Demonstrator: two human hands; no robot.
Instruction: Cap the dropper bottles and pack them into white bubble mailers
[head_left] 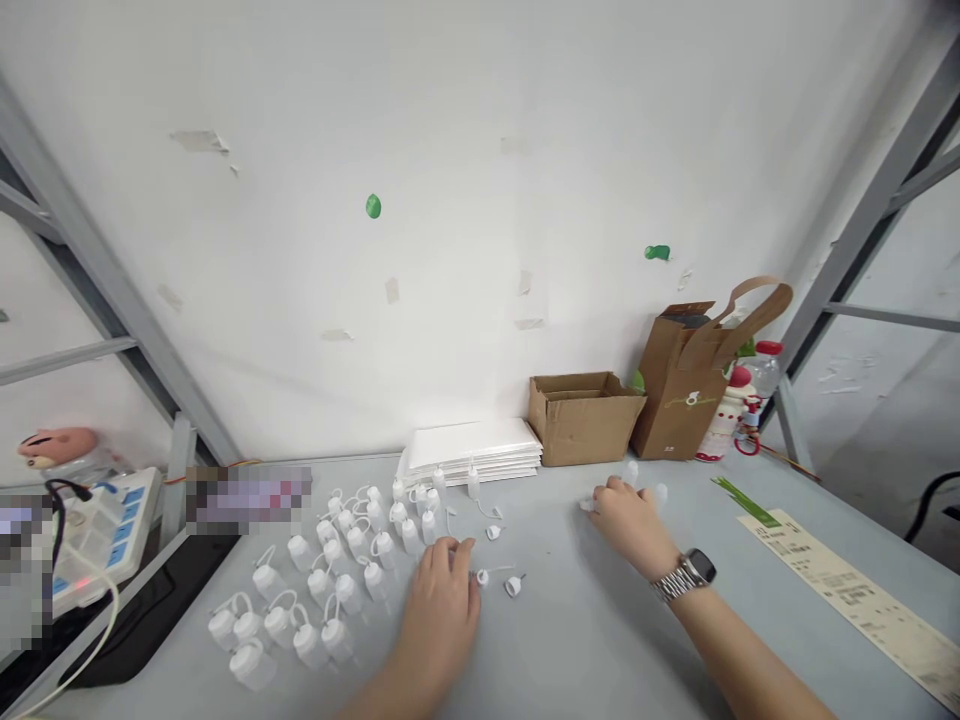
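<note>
My left hand (444,585) rests low over the table, its fingers together and curled down; anything under them is hidden. Close against its thumb side is a small white cap (483,577) with a thin strap. Two more loose caps, one nearer me (513,586) and one farther off (493,533), lie to its right. Left of this hand stand several small squeeze bottles (336,638) with white tethered caps. My right hand (626,515), wearing a watch (694,572), has its fingers closed at a small translucent piece (586,505), partly hidden. Behind and beside it are translucent bottle-like pieces (661,494).
Along the wall sit a stack of white envelopes (472,450), an open cardboard box (589,425) and a brown carrier bag (675,400). A paper strip (847,585) lies at right. At left are a black mat (150,610) and a power strip (127,530) with cables.
</note>
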